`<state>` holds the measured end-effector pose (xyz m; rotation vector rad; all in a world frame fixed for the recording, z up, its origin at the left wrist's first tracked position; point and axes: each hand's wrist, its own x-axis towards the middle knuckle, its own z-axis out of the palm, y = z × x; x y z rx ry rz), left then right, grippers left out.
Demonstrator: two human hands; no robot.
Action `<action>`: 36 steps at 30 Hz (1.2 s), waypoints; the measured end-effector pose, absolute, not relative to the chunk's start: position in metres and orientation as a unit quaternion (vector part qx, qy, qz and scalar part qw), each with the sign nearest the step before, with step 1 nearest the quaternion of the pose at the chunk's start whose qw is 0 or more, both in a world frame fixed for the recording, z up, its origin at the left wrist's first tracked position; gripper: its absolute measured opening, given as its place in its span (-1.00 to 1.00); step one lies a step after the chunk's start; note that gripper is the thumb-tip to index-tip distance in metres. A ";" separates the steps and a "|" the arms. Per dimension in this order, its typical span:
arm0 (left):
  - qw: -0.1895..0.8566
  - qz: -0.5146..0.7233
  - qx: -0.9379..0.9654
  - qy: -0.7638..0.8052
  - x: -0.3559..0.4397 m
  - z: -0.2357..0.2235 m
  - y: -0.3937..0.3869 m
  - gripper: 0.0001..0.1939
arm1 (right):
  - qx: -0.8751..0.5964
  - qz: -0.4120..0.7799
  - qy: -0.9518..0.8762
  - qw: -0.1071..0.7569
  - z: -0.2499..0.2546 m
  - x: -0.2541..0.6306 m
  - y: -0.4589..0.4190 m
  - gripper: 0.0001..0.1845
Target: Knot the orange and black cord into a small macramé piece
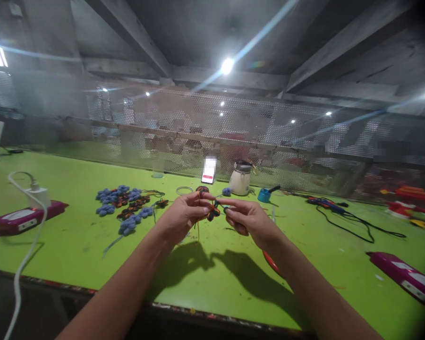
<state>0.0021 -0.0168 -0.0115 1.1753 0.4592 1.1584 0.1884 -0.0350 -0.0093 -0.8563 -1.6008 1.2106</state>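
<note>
Above the green table, my left hand (191, 210) pinches a small dark flower of crocheted yarn (213, 213) with orange and green flecks. Its petals hang just right of the left fingertips, and a loose yarn tail dangles below. My right hand (250, 219) is closed at the flower's other side, thumb and forefinger together on a dark green strand of yarn; whether a hook is also in those fingers is hidden. Over on the left lie several crocheted flowers, blue ones (128, 224) and dark orange-flecked ones (136, 204).
A lit phone (208, 171) and a white jar (240, 179) with a dark lid stand at the back. A blue pot (264, 194) sits right of them. Purple power strips (27, 218) flank the green table (92, 255). Something red-handled (272, 262) lies under my right forearm. A dark cable (340, 218) lies right.
</note>
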 end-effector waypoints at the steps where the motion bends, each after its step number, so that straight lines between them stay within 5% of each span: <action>1: 0.662 0.505 0.516 0.201 0.002 -0.011 -0.018 -0.66 | -0.346 0.493 -0.652 0.460 -0.009 0.188 -0.035 -0.53; 4: 0.675 0.510 0.499 0.188 0.004 -0.009 -0.021 -0.55 | -0.337 0.491 -0.645 0.479 -0.009 0.187 -0.036 -0.55; 13: 0.680 0.533 0.438 0.248 0.005 -0.012 -0.017 -0.67 | -0.340 0.488 -0.636 0.492 -0.011 0.183 -0.037 -0.55; 17: 0.605 0.556 0.494 0.285 0.010 -0.013 -0.017 -0.69 | -0.377 0.487 -0.630 0.473 -0.011 0.183 -0.035 -0.55; 21: 0.500 0.605 0.536 0.312 0.014 -0.012 -0.020 -0.92 | -0.387 0.502 -0.620 0.462 -0.010 0.182 -0.035 -0.53; 27: 0.491 0.557 0.591 0.315 0.015 -0.013 -0.020 -0.97 | -0.396 0.524 -0.593 0.466 -0.013 0.179 -0.035 -0.57; 33: 0.472 0.624 0.548 0.295 0.019 -0.017 -0.017 -0.89 | -0.338 0.579 -0.499 0.549 -0.026 0.166 -0.034 -0.58; 36: 0.542 0.610 0.516 0.262 0.015 -0.016 -0.017 -0.53 | -0.328 0.561 -0.505 0.568 -0.028 0.162 -0.036 -0.64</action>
